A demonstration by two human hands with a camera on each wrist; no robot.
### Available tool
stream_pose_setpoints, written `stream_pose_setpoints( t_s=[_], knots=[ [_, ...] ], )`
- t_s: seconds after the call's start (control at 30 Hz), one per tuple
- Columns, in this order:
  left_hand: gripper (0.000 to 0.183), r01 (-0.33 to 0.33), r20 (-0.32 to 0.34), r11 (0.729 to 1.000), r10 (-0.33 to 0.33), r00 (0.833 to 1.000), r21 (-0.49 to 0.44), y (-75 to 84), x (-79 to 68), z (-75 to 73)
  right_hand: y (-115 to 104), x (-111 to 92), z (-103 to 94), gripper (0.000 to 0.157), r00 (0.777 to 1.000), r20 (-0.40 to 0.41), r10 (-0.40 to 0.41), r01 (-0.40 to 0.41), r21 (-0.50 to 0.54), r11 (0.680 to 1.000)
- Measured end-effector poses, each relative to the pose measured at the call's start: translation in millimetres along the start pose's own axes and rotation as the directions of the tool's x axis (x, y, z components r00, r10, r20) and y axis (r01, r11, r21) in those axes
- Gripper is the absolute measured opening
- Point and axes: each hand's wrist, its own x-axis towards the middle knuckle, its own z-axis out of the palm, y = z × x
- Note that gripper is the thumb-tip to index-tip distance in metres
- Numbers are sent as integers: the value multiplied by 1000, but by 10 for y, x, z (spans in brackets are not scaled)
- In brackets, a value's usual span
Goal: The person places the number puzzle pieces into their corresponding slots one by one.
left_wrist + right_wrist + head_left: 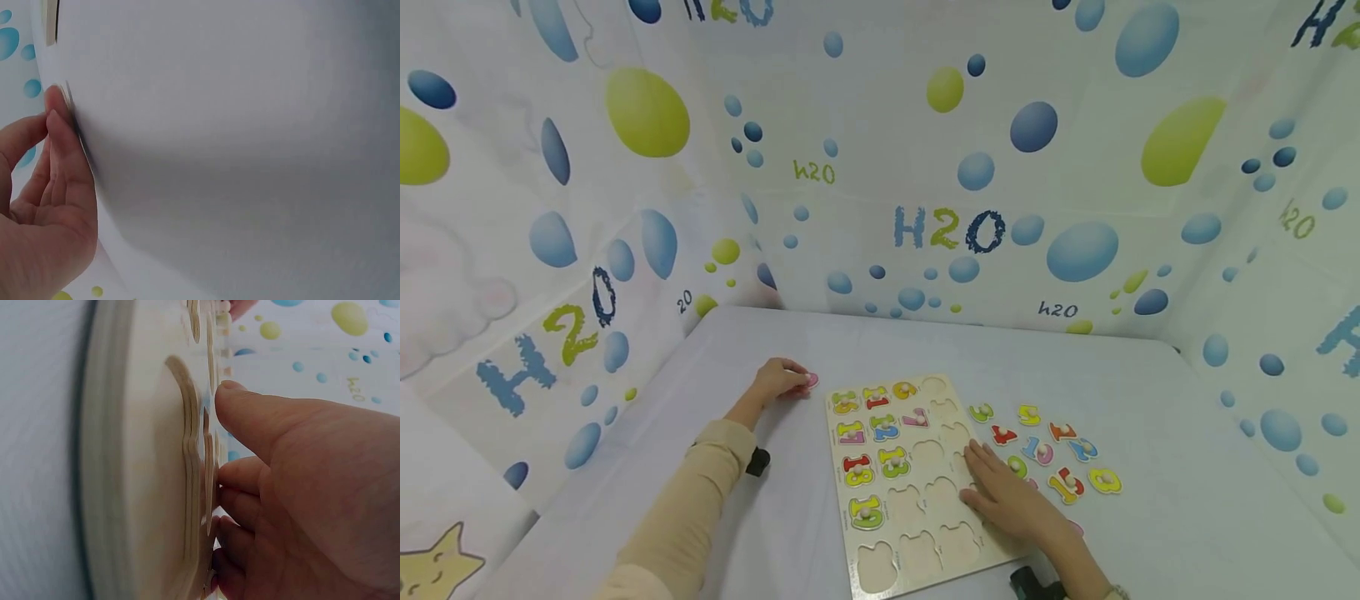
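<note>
A wooden number puzzle board lies on the white cloth; several number pieces sit in its left and upper slots, while other slots show bare wood. Beyond its upper left corner, my left hand pinches a pink puzzle piece close to the cloth. In the left wrist view, the left hand's fingers meet at the thin edge of that piece; its number cannot be read. My right hand rests with extended fingers on the board's right side, and in the right wrist view its thumb lies along the board.
Loose number pieces lie right of the board, among them a yellow 0, a yellow 5 and a red-and-yellow 15. Some are partly hidden by the right hand. A printed curtain hangs behind the table.
</note>
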Motion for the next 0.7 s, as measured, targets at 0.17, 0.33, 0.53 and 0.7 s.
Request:
stream_pose_setpoints(
  t_s=[0.17,0.33,0.53,0.7],
  knots=[
    [22,-104,-47,989,109,993,105,-4,-41,67,3,-1,-5,65,1000,2,2,-2,6,1000],
    [14,-323,-89,925,345,934,201,50,-117,127,1,1,-3,66,1000,3,9,-9,3,1000],
    [15,-452,-83,869,475,876,203,248,-160,246,5,5,-3,66,1000,5,8,-8,2,1000],
    [18,-399,-17,910,404,915,110,558,-222,576,-10,8,0,66,1000,5,10,-10,1,1000]
  ],
)
